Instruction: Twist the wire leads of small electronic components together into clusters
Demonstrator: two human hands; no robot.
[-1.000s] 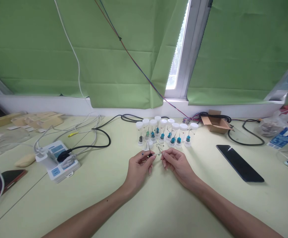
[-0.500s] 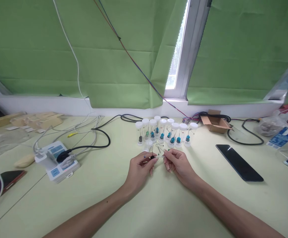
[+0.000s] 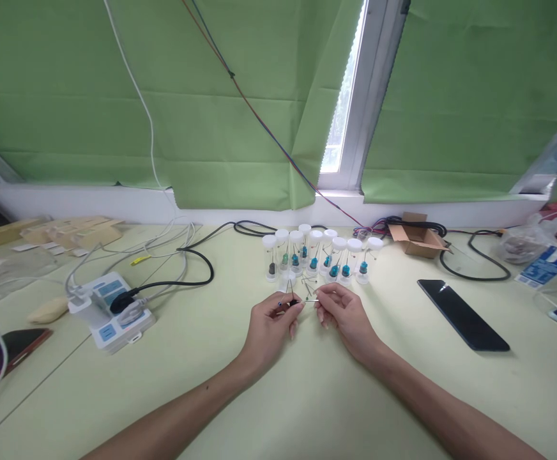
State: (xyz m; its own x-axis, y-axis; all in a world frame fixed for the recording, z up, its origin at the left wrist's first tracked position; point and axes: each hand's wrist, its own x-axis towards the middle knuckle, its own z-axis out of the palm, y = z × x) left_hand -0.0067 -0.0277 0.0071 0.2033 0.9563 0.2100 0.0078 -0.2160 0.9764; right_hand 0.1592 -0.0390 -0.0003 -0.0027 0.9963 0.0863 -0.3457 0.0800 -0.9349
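Observation:
My left hand rests on the pale green table and pinches a small black component with thin wire legs. My right hand sits just right of it, fingertips closed on one thin wire lead of that component. Behind both hands stands a row of several clear vials with white caps; most hold a teal bead on a pin, and the leftmost holds a dark one. A few loose pins lie between the vials and my fingers.
A white power strip with plugged cables lies at the left, a dark phone at the far left edge. Another black phone lies to the right, with a small cardboard box and black cables behind it. Green blinds hang at the back.
Both hands stay nearly in place; my fingers have shifted slightly, bringing the black component and its wire a little nearer to me than a second ago.

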